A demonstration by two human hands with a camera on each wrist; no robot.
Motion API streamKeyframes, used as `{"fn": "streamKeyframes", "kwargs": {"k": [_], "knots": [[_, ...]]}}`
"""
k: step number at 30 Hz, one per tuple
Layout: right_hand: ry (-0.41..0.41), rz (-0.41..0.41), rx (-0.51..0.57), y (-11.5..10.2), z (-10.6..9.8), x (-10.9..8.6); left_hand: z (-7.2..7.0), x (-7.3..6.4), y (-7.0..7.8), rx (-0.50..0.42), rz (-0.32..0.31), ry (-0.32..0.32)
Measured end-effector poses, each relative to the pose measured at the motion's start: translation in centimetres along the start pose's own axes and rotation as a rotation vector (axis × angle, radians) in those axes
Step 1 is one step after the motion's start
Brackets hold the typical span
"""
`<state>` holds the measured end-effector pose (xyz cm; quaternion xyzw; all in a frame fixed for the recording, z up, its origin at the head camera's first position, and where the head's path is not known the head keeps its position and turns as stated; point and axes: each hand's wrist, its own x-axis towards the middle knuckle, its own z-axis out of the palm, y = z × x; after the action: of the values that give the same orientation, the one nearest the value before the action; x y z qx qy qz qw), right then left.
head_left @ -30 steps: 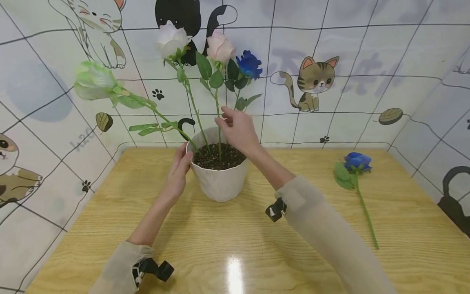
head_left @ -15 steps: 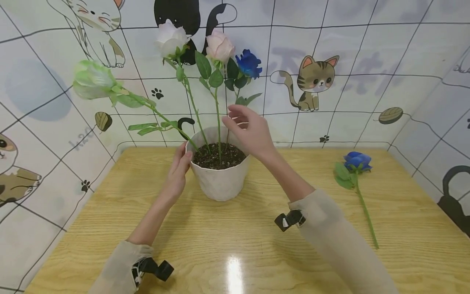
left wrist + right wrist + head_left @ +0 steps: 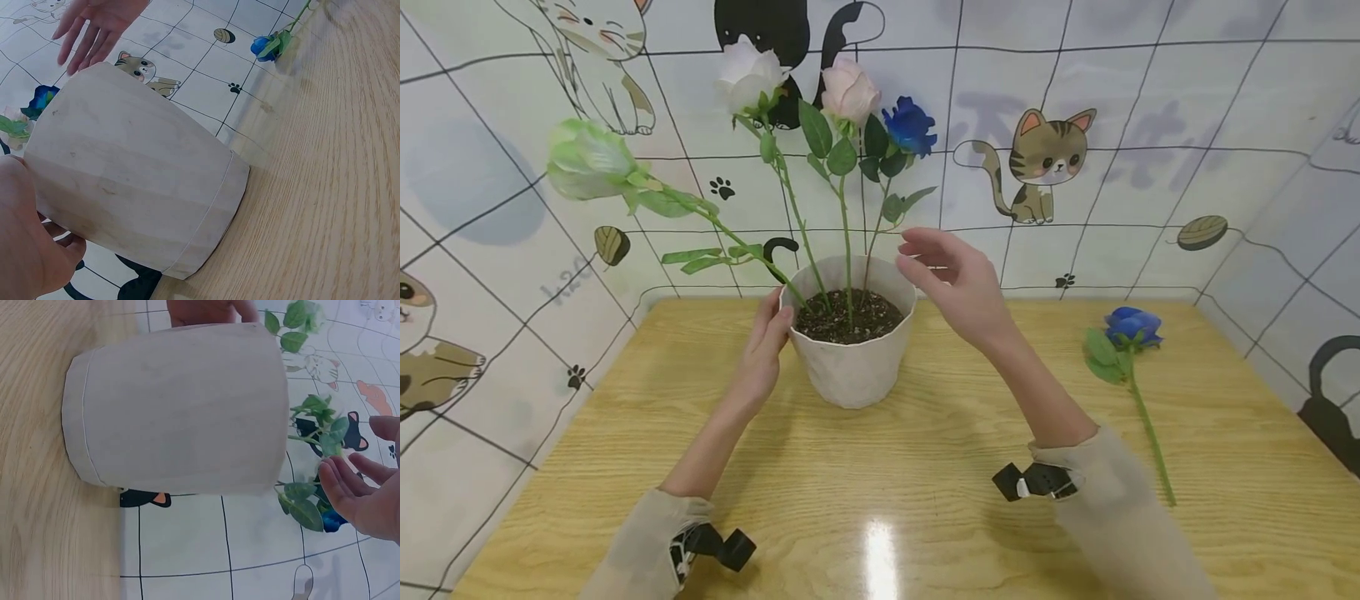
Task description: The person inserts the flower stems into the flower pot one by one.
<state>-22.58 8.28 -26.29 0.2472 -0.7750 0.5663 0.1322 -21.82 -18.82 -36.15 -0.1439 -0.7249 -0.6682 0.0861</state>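
A white flower pot (image 3: 853,375) with dark soil (image 3: 857,321) stands on the table, with several artificial roses in it. A green-white rose (image 3: 591,162) leans far left; a white rose (image 3: 751,79), a pale pink rose (image 3: 850,90) and a blue rose (image 3: 910,127) stand more upright. My left hand (image 3: 762,354) grips the pot's left side, thumb near the rim; the left wrist view shows its fingers (image 3: 65,247) against the wall. Right of the pot, my right hand (image 3: 958,287) is in the air, fingers loosely bent and holding nothing, apart from the stems.
A second blue rose (image 3: 1133,327) lies on the wooden table (image 3: 970,533) at the right, its stem pointing toward the front. Behind the table and along both sides hangs a cat-print sheet (image 3: 1150,100). Each sleeve carries a small black camera (image 3: 1033,482).
My right hand has drawn back from the stems, moving right and slightly down, and its fingers have spread. The left hand stays at the pot. The roses stand as before.
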Motion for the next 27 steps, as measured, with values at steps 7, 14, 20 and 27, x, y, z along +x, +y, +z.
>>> {"fn": "streamKeyframes", "kwargs": {"k": [7,14,20,27], "knots": [[-0.008,0.047,0.009,0.3,-2.4,-1.3,0.0,0.0,0.1,0.01,-0.003,0.006],[-0.043,0.1,-0.051,0.8,-5.0,-3.3,0.0,0.0,0.0,0.003,0.003,0.01],[-0.086,0.141,-0.143,1.3,-7.6,-5.0,0.1,0.0,-0.1,0.016,0.003,0.01],[-0.117,0.262,-0.252,2.3,-10.3,-6.7,0.1,-0.1,-0.1,0.018,-0.011,0.017]]}}
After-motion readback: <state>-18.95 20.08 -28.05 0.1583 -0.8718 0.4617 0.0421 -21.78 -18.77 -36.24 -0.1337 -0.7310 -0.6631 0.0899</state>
